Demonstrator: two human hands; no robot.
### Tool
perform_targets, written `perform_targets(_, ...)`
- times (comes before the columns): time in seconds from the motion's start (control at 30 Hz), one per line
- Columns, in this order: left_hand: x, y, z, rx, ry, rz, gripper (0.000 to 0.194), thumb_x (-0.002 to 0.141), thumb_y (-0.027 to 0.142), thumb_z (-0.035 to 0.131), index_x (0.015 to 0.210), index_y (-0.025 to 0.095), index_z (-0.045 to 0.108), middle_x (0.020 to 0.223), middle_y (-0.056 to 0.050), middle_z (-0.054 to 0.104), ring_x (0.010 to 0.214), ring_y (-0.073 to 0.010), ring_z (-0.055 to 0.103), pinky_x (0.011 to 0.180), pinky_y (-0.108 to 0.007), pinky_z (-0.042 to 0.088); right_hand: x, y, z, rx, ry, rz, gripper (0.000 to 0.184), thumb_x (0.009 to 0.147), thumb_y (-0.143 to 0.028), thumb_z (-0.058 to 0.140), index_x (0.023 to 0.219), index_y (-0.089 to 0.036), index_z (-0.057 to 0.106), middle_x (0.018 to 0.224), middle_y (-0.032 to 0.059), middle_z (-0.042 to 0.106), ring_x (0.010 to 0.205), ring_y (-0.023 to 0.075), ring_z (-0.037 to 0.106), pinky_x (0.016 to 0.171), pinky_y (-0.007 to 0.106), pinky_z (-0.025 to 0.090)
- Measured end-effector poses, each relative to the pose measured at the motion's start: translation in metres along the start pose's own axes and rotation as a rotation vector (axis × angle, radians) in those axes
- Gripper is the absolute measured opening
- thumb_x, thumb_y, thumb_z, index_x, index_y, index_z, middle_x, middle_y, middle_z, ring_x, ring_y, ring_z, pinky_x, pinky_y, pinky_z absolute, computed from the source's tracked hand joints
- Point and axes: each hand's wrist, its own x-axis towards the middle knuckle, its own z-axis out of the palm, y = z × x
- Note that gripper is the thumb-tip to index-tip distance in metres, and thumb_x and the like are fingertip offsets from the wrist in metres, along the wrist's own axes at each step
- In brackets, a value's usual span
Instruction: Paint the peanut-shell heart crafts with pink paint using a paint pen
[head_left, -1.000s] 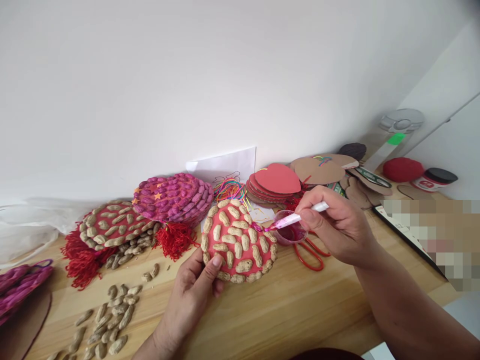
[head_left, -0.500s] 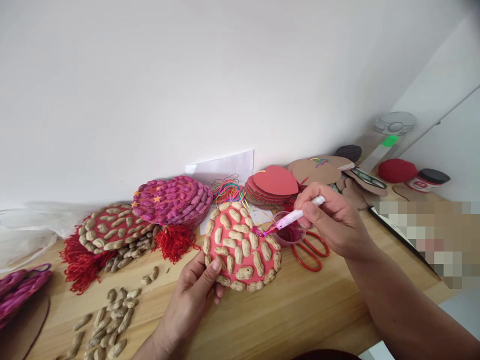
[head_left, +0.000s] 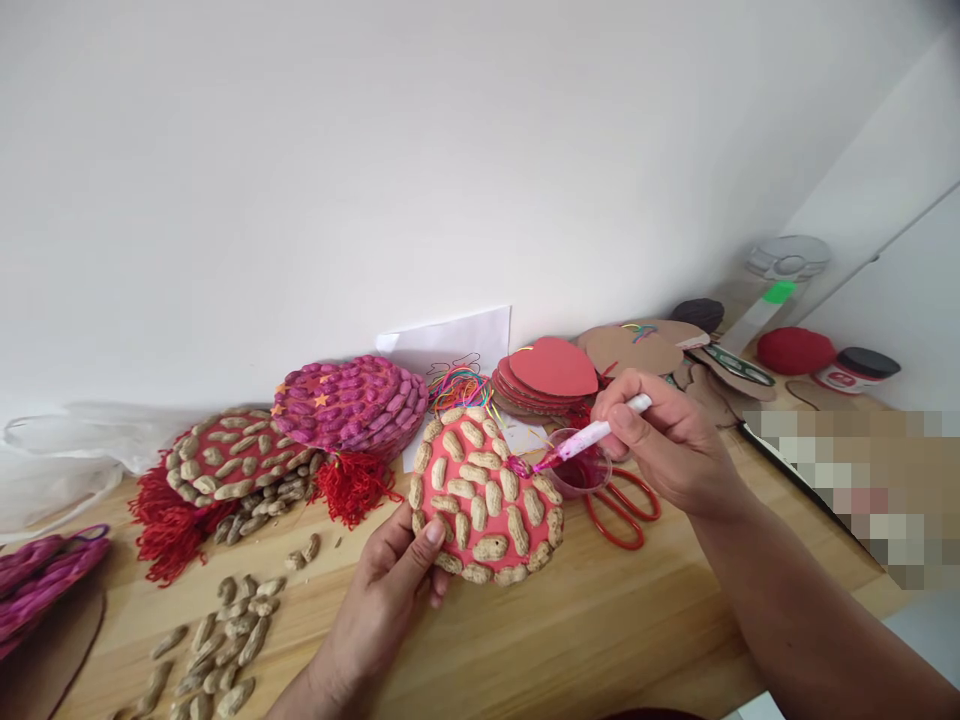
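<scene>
My left hand (head_left: 397, 572) grips the lower left edge of a round red cardboard piece (head_left: 499, 522) covered with whole peanuts, thumb on top. Closed around the white handle of a paintbrush (head_left: 589, 438) is my right hand (head_left: 664, 440). The brush tip, wet with magenta paint, is at the piece's upper right edge, beside a peanut (head_left: 517, 466) coated in magenta. The other peanuts on this piece are unpainted. Behind the brush stands a clear cup (head_left: 589, 478) of magenta paint, partly hidden by the piece. Orange-handled scissors (head_left: 628, 512) lie next to the cup.
Loose peanuts (head_left: 225, 635) lie at the front left. Magenta-painted pieces (head_left: 349, 400) and a peanut piece (head_left: 225, 455) with red yarn tassels sit behind. Red cardboard pieces (head_left: 555, 368), brown cardboard (head_left: 634, 350), red yarn (head_left: 795, 349) and a black-lidded jar (head_left: 859, 370) line the wall.
The brush tip has shifted slightly right, showing more of the magenta peanut. The piece stays in my left hand, nearly still. The whole view has shifted slightly.
</scene>
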Motion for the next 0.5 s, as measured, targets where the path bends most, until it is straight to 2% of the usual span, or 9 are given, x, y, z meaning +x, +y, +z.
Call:
perform_targets(0.2,-0.0001,0.0010,-0.0008,0.008,-0.020,0.017,0.043,0.075,0.054,0.084,0.081,0.016,0.065,0.061,0.004,0.055,0.049,-0.0071,0.043,0.045,-0.018,0.035,0.0012,0.0056,-0.0012,0.025,-0.021,0.020,0.023,0.101,-0.040,0.059,0.088,-0.021,0.058,0.066,-0.0030,0.051,0.059,0.0113,0.043,0.055,0.027,0.033)
perform_targets(0.37,0.0001,0.0004,-0.0013,0.021,-0.042,0.012,0.042,0.078,0.053,0.082,0.080,0.016,0.063,0.059,0.003,0.056,0.049,-0.0079,0.044,0.046,-0.018,0.034,0.0028,0.0084,-0.0020,0.040,0.025,0.018,0.024,0.099,-0.043,0.060,0.088,-0.022,0.057,0.065,-0.0033,0.051,0.058,0.0122,0.043,0.053,0.027,0.033)
perform_targets(0.5,0.0007,-0.0006,-0.0017,0.035,-0.056,0.024,0.042,0.079,0.054,0.081,0.079,0.017,0.061,0.058,0.003,0.055,0.048,-0.0081,0.043,0.046,-0.019,0.033,0.0024,0.0066,-0.0015,0.024,-0.010,0.029,0.026,0.099,-0.043,0.060,0.087,-0.021,0.056,0.064,-0.0032,0.050,0.057,0.0121,0.042,0.052,0.027,0.032)
